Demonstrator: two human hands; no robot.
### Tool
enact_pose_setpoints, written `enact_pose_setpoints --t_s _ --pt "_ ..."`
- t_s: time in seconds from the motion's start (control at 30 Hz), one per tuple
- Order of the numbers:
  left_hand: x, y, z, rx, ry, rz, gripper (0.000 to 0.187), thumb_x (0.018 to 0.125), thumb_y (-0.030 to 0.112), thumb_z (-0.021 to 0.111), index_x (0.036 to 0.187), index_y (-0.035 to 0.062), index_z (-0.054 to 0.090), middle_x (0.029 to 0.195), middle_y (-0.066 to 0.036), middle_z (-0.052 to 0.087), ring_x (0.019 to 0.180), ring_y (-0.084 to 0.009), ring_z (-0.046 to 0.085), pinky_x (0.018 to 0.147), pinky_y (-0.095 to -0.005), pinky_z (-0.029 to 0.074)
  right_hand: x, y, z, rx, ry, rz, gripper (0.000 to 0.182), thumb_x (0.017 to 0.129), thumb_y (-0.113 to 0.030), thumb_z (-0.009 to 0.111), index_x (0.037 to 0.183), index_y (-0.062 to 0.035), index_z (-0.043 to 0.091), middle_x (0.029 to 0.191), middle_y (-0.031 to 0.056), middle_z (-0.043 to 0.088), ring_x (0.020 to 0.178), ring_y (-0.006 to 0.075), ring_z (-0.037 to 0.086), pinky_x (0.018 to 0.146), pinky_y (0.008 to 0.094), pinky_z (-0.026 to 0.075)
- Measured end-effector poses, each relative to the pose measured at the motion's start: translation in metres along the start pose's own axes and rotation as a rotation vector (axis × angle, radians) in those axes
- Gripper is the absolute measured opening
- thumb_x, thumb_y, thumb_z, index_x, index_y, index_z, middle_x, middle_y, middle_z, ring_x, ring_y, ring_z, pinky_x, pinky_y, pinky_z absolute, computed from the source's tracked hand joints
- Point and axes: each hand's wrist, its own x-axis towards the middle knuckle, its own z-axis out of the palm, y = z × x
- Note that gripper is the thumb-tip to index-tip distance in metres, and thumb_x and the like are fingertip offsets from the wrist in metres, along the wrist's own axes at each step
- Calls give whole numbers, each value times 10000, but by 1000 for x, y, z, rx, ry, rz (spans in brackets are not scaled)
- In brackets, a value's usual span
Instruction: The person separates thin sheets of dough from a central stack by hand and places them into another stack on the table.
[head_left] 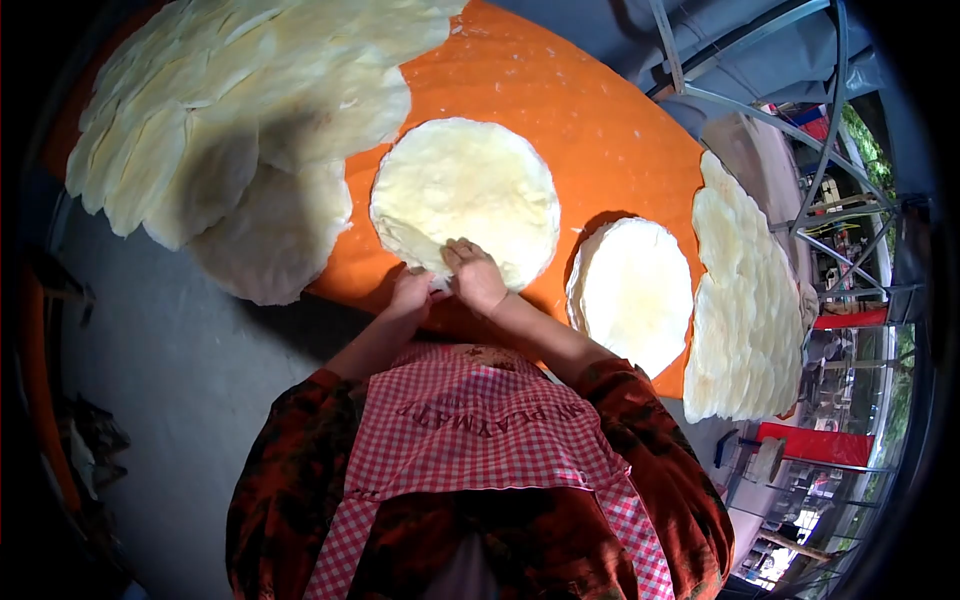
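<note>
Right hand (476, 279): was laid at the near edge of a dough round (465, 190), fingers bunched on the upper face; whether the edge was pinched could not be told. Left hand (410, 290): was set just beside the right, at the same near edge, fingertips turned toward it; whether it was closed on the dough could not be told.

Dough round: one, pale, flat, with an uneven rim; was placed at the middle of the table's near side, on an orange cloth (540, 80) dotted with white specks.

Pile of rounds (640, 295): one, thick at the side; was stood on the cloth to the right of the dough round, apart from it.

Left-hand rounds (280, 90): many; were spread in overlapping rows, partly crossed by a dark shadow, the nearest reaching past the table edge.

Right-hand rounds (745, 310): many; were likewise overlapped, in a long band beyond the pile.

Apron (480, 440): red-and-white checked, dark lettering printed across; was worn over dark red patterned sleeves (295, 450).

Surroundings: grey floor (170, 320) was seen at left, metal bars (838, 140) at right.
</note>
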Motion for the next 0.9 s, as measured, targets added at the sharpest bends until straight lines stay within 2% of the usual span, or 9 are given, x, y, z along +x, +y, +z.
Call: enact_pose_setpoints --t_s 0.17,0.3,0.37,0.4,0.43,0.5,0.7,0.83,0.9 --pt "7 -3 -12 5 -130 -15 222 934 152 522 1137 61 536 1095 -95 608 924 -234 612 736 -385 532 -8 -7 6 48 -25 84 547 767 -161 654 1260 31 516 1292 196 539 1205 347 499 1003 437 415" --pt "9 -4 -1 15 92 -82 206 957 187 514 1107 47 534 1074 -102 599 910 -244 614 725 -381 545 6 4 0 -1 -25 89 544 805 -210 651 1281 12 510 1029 212 652 968 339 625 849 407 503" --pt "13 -2 3 26 182 -80 214 960 190 521 1112 41 510 1041 -106 595 908 -255 618 704 -376 561 42 11 -46 123 -181 261 543 807 -190 647 1293 3 501 888 196 681 821 303 667 752 403 526" --pt "8 2 11 -4 209 -67 218 956 187 533 1112 40 494 1008 -107 594 902 -263 622 681 -370 571 69 23 -82 319 -274 536 571 756 -170 700 1302 -192 534 959 208 667 820 291 654 773 414 518" --pt "1 6 17 -31 237 -56 225 953 183 545 1113 39 479 976 -107 592 895 -270 625 658 -364 582 99 51 -112 187 -280 594 445 770 -193 689 1201 -102 618 835 186 678 721 267 639 720 396 512" --pt "-7 8 18 -80 130 -44 258 954 163 523 1169 38 457 1064 -126 586 958 -282 618 717 -410 588 146 141 -176 245 -127 325 270 760 -246 681 835 11 717 728 170 677 630 207 633 624 390 508" --pt "11 -3 6 -7 141 -37 303 948 187 536 1213 52 476 1121 -122 585 979 -284 602 793 -455 536 205 133 -358 -194 172 219 259 839 -242 652 938 -4 675 738 208 650 689 337 659 652 389 509" --pt "10 -3 0 -79 61 -34 326 938 209 567 1216 64 480 1106 -121 586 969 -283 599 772 -444 532 154 84 -296 -464 113 58 122 760 -141 646 743 -24 679 731 215 636 702 371 631 680 446 505" --pt "13 0 0 -81 57 -45 336 937 213 563 1222 59 473 1135 -123 576 978 -286 601 782 -450 533 106 54 -209 -392 169 63 174 749 -139 639 882 -48 703 803 196 662 728 349 644 680 433 524"
